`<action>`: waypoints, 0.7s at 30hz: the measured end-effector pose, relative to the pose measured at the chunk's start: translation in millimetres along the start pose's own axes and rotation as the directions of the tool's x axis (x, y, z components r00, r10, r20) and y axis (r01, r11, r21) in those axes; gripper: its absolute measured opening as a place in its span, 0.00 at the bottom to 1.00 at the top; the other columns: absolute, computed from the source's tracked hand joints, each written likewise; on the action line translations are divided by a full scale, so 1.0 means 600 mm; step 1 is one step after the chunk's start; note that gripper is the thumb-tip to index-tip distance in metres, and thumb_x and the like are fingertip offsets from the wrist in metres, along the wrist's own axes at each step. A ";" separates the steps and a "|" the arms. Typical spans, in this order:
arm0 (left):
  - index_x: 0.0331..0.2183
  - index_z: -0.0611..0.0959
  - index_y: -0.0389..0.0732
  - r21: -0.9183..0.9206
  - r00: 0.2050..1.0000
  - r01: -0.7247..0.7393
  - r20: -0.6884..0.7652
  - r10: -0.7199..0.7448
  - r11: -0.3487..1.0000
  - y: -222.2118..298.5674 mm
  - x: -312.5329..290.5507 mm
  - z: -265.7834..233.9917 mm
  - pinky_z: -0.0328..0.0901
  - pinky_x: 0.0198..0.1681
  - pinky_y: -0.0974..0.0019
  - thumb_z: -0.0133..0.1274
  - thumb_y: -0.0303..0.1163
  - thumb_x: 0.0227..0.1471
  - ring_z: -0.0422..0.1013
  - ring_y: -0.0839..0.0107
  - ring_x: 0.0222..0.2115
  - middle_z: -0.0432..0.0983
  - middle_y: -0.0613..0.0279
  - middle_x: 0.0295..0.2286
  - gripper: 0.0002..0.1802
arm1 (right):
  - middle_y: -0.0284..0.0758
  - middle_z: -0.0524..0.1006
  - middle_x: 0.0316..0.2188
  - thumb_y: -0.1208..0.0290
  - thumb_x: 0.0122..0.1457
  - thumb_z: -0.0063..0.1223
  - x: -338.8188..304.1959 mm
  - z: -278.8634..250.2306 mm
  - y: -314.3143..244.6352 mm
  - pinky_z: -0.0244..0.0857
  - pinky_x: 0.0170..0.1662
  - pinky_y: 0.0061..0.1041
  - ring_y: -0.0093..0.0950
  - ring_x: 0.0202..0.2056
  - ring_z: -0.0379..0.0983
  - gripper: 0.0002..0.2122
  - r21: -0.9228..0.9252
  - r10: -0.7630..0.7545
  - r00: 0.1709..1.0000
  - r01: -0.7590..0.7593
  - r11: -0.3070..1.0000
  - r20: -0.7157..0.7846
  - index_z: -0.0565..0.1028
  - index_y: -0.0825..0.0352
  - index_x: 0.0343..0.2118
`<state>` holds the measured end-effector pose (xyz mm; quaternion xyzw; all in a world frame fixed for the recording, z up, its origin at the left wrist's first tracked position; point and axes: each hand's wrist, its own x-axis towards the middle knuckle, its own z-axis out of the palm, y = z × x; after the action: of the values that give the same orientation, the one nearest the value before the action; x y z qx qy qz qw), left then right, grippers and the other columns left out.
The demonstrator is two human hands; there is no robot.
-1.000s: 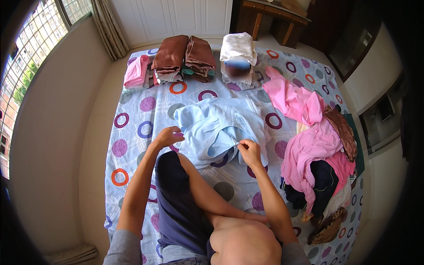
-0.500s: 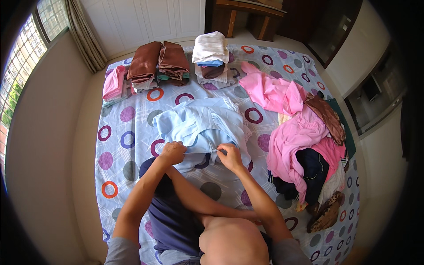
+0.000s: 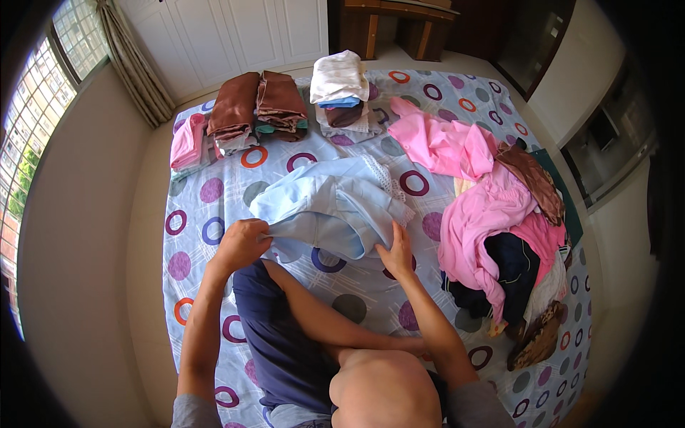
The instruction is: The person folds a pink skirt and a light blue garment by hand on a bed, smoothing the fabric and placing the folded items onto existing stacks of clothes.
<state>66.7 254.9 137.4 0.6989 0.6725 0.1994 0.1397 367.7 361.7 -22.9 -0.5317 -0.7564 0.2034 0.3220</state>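
A light blue garment (image 3: pixel 325 203) with white lace trim lies rumpled on the bed in front of me, its exact kind unclear in the folds. My left hand (image 3: pixel 246 245) is closed on its near left edge, pulling that corner out to a point. At the garment's right side, my right hand (image 3: pixel 398 250) touches the cloth with fingers stretched upward and thumb held apart. Between the two hands the near edge sags in a loose curve.
Folded brown cloths (image 3: pixel 234 103), a pink folded stack (image 3: pixel 188 143) and a white-topped stack (image 3: pixel 339 78) line the bed's far side. At right lies a loose heap of pink clothes (image 3: pixel 481 214) with dark trousers (image 3: pixel 517 264). My bent legs (image 3: pixel 282 342) rest on the patterned bedsheet (image 3: pixel 193 235).
My hands have moved apart, the left outward with its corner of the garment, the right outward too, its pinch loosened. The near edge, pulled straight before, now sags.
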 end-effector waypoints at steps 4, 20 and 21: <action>0.20 0.74 0.35 -0.049 0.998 0.024 -0.052 -0.026 0.999 0.007 -0.011 -0.017 0.62 0.27 0.62 0.51 0.27 0.33 0.68 0.55 0.23 0.70 0.53 0.20 0.06 | 0.48 0.63 0.44 0.72 0.39 0.57 -0.001 0.022 0.022 0.52 0.50 0.31 0.40 0.47 0.59 0.33 0.095 0.089 0.990 -0.099 0.991 0.106 0.55 0.71 0.50; 0.20 0.73 0.34 -0.007 0.994 0.073 -0.076 -0.073 0.997 -0.034 -0.043 -0.025 0.61 0.26 0.62 0.51 0.25 0.33 0.68 0.55 0.22 0.70 0.51 0.19 0.06 | 0.29 0.73 0.28 0.71 0.45 0.53 0.087 -0.068 0.039 0.61 0.38 0.25 0.24 0.33 0.68 0.07 0.807 0.181 0.790 -0.546 -0.225 0.585 0.71 0.64 0.28; 0.20 0.73 0.35 -0.002 0.995 0.065 -0.074 -0.065 0.998 -0.035 -0.041 -0.022 0.62 0.26 0.61 0.51 0.26 0.33 0.68 0.54 0.23 0.70 0.51 0.19 0.06 | 0.29 0.73 0.26 0.72 0.44 0.53 0.089 -0.061 0.054 0.62 0.37 0.25 0.24 0.31 0.68 0.06 0.833 0.207 0.808 -0.522 -0.184 0.552 0.71 0.64 0.27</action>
<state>41.8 230.5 137.2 0.6687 0.6997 0.2205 0.1211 403.0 422.0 -3.5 -0.3016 -0.2123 0.8192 0.4392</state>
